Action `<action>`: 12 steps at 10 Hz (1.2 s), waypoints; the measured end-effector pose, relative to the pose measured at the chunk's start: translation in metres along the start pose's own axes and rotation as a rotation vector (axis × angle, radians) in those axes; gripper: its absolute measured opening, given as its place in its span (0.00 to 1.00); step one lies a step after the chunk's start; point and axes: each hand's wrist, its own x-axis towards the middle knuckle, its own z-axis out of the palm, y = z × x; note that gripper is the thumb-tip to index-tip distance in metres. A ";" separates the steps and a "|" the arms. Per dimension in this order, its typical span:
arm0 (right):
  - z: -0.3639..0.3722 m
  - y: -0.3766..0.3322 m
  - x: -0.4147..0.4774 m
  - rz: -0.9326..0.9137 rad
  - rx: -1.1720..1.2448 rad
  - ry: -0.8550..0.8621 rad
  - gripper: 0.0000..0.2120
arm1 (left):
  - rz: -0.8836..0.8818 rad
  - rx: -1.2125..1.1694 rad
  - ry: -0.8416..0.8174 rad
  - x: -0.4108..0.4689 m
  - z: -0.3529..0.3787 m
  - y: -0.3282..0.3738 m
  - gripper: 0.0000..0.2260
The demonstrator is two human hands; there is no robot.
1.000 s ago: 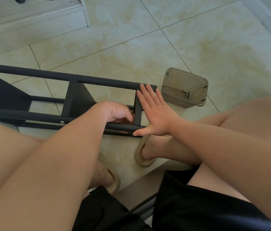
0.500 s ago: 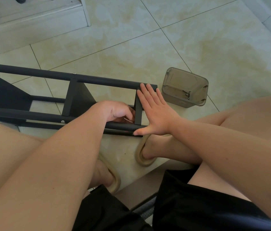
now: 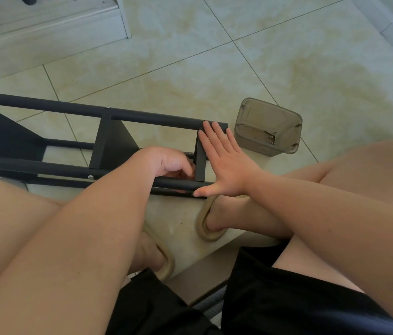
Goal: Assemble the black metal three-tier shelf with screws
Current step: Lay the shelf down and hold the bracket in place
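Black shelf (image 3: 142,118) lies lengthwise left-right; right hand (image 3: 229,165) flat on its end, left hand (image 3: 166,160) curled, hold unclear.

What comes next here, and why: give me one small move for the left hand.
Probably twist the left hand at the joint where the end panel meets the near pole, to tighten it. Its fingers curl right at that joint, though what they pinch is hidden, and the right hand lies flat against the panel, bracing it. Screws lie in the box.
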 end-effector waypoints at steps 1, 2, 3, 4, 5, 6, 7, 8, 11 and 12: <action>0.000 0.000 0.000 -0.001 0.003 0.001 0.66 | 0.032 0.055 0.015 0.001 -0.001 -0.002 0.12; 0.001 0.000 0.001 -0.002 0.001 0.002 0.66 | 0.047 0.075 0.026 0.003 -0.002 -0.003 0.12; 0.001 0.001 0.001 0.001 -0.004 0.002 0.66 | 0.063 0.052 0.027 0.004 -0.002 -0.002 0.13; 0.001 0.000 0.001 -0.001 -0.006 0.004 0.66 | 0.053 -0.014 0.019 0.004 -0.002 -0.002 0.14; 0.001 0.000 0.001 -0.004 -0.004 0.006 0.65 | -0.012 -0.091 0.010 0.002 -0.003 -0.002 0.12; 0.000 0.000 0.001 -0.003 -0.006 0.005 0.66 | -0.058 -0.058 0.029 -0.001 -0.001 0.000 0.12; 0.000 0.000 0.000 -0.003 -0.007 0.006 0.66 | -0.043 -0.014 0.028 -0.001 0.000 0.002 0.11; 0.000 0.000 0.000 -0.004 -0.004 0.006 0.66 | -0.025 -0.003 0.000 -0.003 0.000 0.003 0.10; 0.001 0.000 0.001 -0.003 0.006 0.015 0.66 | 0.049 0.116 0.056 0.000 -0.001 0.000 0.12; 0.001 0.000 0.000 -0.002 0.002 0.011 0.66 | 0.060 0.119 0.048 0.001 -0.003 -0.002 0.13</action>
